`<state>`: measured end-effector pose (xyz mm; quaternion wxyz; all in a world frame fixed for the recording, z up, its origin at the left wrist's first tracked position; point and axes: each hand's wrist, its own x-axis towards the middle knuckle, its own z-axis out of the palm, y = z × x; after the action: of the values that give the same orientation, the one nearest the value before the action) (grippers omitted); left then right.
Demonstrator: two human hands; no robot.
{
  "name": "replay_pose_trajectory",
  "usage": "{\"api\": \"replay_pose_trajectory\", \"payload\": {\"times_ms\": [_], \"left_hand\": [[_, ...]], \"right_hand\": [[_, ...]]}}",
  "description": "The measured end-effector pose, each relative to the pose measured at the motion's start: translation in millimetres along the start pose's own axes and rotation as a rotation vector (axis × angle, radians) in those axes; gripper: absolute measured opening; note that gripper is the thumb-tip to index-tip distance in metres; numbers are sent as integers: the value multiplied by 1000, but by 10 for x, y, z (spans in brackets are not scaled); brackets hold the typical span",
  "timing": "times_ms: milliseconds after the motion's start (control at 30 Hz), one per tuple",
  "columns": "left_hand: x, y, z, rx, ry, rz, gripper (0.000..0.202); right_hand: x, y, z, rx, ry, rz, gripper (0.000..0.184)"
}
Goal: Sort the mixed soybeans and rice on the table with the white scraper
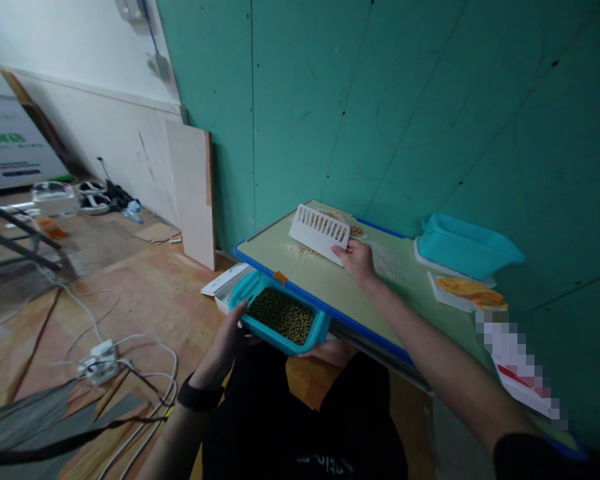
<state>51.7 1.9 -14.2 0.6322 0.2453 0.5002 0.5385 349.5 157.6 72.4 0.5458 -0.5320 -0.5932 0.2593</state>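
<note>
My left hand [231,333] grips the near left side of a turquoise plastic tub [296,348], held at the table's front edge above my lap. Small round green beans [280,317] fill its bottom. My right hand [357,260] is closed on the right end of a white flat scraper with a row of slots [320,233], tilted over the pale green tabletop [345,293]. Tan beans [356,230] lie behind the scraper, with more at its lower edge. White grains [387,261] are scattered to the right of my right hand.
An angular turquoise bin [467,247] stands at the table's back right, beside a white tray holding an orange cloth [467,291]. A green wall borders the table. A white box [227,280] sits below its left end; a power strip with cables [100,362] lies on the floor.
</note>
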Motion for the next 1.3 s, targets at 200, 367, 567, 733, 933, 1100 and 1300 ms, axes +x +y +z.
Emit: {"api": "replay_pose_trajectory", "payload": {"times_ms": [200, 367, 567, 733, 933, 1100, 1300], "left_hand": [[-64, 12, -11, 26, -46, 33, 63], [20, -30, -40, 28, 22, -30, 53], [6, -37, -1, 26, 31, -6, 52], [4, -28, -8, 19, 26, -5, 54], [33, -29, -35, 11, 13, -28, 66], [-69, 8, -11, 15, -37, 12, 67], [-129, 49, 40, 29, -48, 52, 66]], "right_hand": [[-46, 23, 23, -20, -37, -17, 15], [-34, -26, 61, 1, -45, -12, 13], [-58, -50, 63, -33, -60, -5, 13], [-69, -41, 98, 31, -88, 7, 15], [-88, -35, 130, 40, -103, -1, 15], [-118, -64, 150, 88, -128, 21, 20], [-153, -119, 167, 121, -149, 54, 28]]}}
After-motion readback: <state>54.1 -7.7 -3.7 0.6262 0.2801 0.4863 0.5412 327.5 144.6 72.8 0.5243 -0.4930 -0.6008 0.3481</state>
